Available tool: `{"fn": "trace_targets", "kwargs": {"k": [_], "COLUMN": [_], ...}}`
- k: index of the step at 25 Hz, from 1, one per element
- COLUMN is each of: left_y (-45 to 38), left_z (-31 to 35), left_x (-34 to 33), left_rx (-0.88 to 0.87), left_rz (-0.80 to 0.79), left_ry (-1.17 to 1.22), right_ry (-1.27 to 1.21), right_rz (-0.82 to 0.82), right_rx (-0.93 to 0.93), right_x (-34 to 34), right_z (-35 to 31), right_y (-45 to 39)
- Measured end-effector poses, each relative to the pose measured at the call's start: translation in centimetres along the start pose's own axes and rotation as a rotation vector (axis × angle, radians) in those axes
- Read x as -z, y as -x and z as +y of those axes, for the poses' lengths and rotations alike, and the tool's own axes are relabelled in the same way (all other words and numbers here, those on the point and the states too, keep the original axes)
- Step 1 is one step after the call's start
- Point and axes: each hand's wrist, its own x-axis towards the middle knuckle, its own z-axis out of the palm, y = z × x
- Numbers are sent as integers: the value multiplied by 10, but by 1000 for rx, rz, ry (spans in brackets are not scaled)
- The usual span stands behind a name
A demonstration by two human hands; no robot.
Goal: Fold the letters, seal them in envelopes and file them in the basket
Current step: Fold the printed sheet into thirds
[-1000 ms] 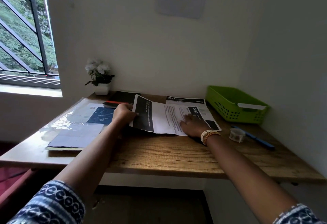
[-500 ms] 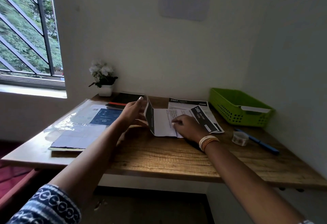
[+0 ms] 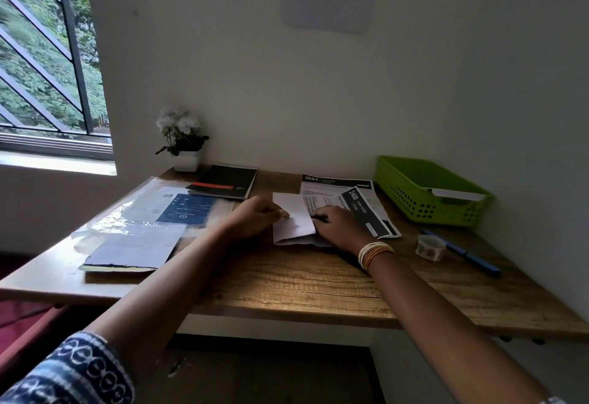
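A printed letter lies on the wooden desk, its left part folded over so the white back faces up. My left hand pinches the folded flap's left edge. My right hand presses down on the letter at the flap's right edge. The black-banded right end of the letter still lies flat. A second printed letter lies behind it. The green basket stands at the back right with a white envelope inside.
A tape roll and a blue pen lie right of the letters. A black notebook, a plastic-wrapped pack, a grey pad and a potted white flower occupy the left and back. Walls close the back and right.
My left hand has swung the letter's left part up and over to the right, laying it down white side up. My right hand has stayed on the paper.
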Motion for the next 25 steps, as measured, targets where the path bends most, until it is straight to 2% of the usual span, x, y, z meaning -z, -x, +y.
{"fn": "trace_targets", "kwargs": {"k": [6,9,12,14,16,21,25], "left_y": [-1,-1,-2,-1,-1,0,1], "left_z": [1,2,1,-1,-3,0,1], "left_x": [1,1,2,3,3,3,7], "left_rx": [-19,-17,-6,19,58,230,341], "left_rz": [17,-40,-37,12,93,220,228], "left_ry": [99,-56,-102,-88,-54,274,524], "right_ry": [-49,-65,-34,85,139,143,171], "right_rz": [42,85,-42,-144,-174,-35,10], "right_rx": [63,122,119,139,144,227,265], "right_x": [1,1,2,3,5,6,4], "right_z": [1,-3,-9,-12,-15,-16,-17], "right_y": [2,6,9,10,11,14,13]}}
